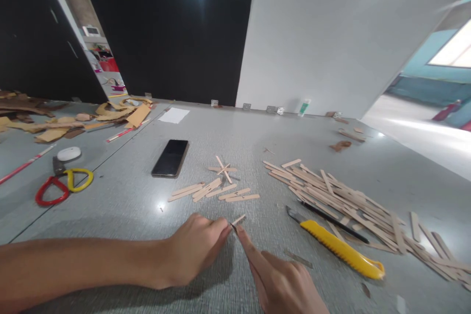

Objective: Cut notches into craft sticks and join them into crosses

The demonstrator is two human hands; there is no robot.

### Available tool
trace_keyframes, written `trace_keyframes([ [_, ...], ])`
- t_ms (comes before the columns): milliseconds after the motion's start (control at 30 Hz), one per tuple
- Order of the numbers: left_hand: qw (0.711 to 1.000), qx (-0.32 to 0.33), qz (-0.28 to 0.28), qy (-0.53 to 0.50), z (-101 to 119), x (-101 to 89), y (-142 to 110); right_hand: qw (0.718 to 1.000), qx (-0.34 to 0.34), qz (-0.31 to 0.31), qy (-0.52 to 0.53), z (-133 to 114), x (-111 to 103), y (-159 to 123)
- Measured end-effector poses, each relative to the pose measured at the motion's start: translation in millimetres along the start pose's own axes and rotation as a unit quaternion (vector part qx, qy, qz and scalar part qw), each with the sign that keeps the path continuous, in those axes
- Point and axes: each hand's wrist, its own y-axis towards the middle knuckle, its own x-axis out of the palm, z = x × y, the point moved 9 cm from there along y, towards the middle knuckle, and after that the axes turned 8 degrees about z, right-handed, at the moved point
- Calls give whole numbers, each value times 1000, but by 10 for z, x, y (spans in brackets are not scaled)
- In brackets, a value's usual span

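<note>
My left hand (200, 243) is closed, with thumb and fingers pinching a short wooden craft stick (239, 219). Against the near end of that stick comes the index finger of my right hand (281, 279); its other fingers are curled, and a thin dark edge shows at its fingertip, too small to name. Just beyond my hands lie several cut craft sticks (211, 189) in a loose row. Behind them is a star of crossed sticks (223, 170). To the right of my right hand rests a yellow utility knife (342, 250) with its blade out.
A large pile of craft sticks (342, 196) spreads over the right side, with a black pencil-like rod (334, 222) across it. Left of centre lies a phone (170, 158). Scissors (62, 181), a white mouse (68, 153) and leather-like scraps (110, 113) are farther left.
</note>
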Motion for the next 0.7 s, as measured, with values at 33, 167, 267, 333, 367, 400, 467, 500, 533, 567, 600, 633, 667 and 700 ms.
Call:
trace_keyframes([
  [33, 1000, -6, -1, 1, 1, -11, 7, 1000, 2, 2, 0, 3, -7, -2],
  [167, 1000, -14, -5, 1, 16, -31, 18, 1000, 8, 10, 12, 12, -39, 3],
  [267, 1000, -4, -7, 3, 11, -8, 5, 1000, 0, 2, 7, 0, -17, -9],
  [333, 1000, 15, -14, 0, 12, 19, -16, 1000, 2, -7, 5, 7, 15, -17],
  [367, 999, 27, -19, -4, 17, 34, -28, 1000, 3, -10, 7, 9, 28, -15],
  [400, 999, 38, -26, -8, 23, 46, -42, 1000, 4, -13, 11, 11, 39, -9],
  [467, 998, 54, -36, -15, 35, 64, -65, 1000, 4, -21, 18, 7, 55, 18],
  [500, 998, 55, -38, -15, 36, 67, -71, 999, 4, -26, 19, 4, 58, 34],
  [533, 998, 52, -37, -12, 34, 66, -72, 999, 2, -29, 17, -3, 58, 50],
  [567, 998, 46, -34, -8, 31, 64, -69, 999, -2, -32, 13, -12, 55, 62],
  [600, 999, 38, -28, -4, 27, 59, -63, 999, -5, -34, 8, -19, 53, 67],
  [633, 999, 29, -22, 1, 22, 54, -54, 999, -10, -36, 5, -28, 52, 65],
  [667, 1000, 20, -17, 6, 16, 50, -43, 999, -11, -38, 2, -32, 53, 55],
  [700, 1000, 11, -11, 10, 8, 45, -33, 999, -12, -40, 0, -32, 57, 37],
])
